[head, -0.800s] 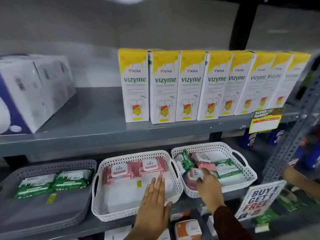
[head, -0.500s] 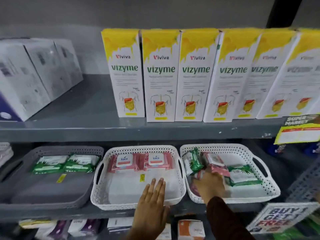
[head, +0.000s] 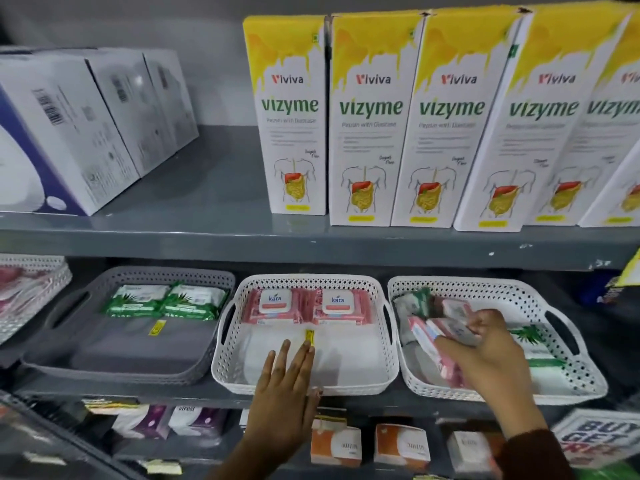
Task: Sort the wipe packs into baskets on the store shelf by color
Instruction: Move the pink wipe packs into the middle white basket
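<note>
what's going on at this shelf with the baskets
A person is sorting wipe packs by color. The right hand is gripping a pink pack in the right white basket, which still holds mixed pink and green packs. The left hand rests flat on the front rim of the middle white basket, where two pink packs lie at the back. The grey basket holds two green packs.
</note>
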A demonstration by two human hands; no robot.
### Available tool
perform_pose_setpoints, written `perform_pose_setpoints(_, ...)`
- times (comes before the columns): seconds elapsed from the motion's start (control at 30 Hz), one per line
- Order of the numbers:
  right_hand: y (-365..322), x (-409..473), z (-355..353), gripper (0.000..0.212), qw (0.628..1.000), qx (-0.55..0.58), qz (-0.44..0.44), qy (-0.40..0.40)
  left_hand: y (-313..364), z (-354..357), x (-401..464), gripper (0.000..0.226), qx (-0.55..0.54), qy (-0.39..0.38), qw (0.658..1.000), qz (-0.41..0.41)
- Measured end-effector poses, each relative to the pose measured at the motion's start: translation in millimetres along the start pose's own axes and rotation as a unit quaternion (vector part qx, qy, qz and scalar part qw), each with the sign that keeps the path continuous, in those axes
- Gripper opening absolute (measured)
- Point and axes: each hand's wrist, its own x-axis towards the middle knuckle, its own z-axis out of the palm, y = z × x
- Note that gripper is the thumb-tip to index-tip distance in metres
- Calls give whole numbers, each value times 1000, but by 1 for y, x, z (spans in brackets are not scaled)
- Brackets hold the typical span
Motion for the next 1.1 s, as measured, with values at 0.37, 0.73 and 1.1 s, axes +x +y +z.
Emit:
perform_pose_setpoints(0.37, -42, 31, 133, 45, 925, -147, -294, -191, -3, 3, -2, 63, -1, 0, 1000, 13)
perform_pose_setpoints(0.73, -17, 39, 144, 32, 938, -143, -297, -106, 1, 4, 1, 62, 23, 3, 1000, -8)
perform_pose_setpoints(1.1, 91, 112, 61, 55, 976, -213, 44, 16, 42, 7, 23, 59, 22, 1, 1000, 1)
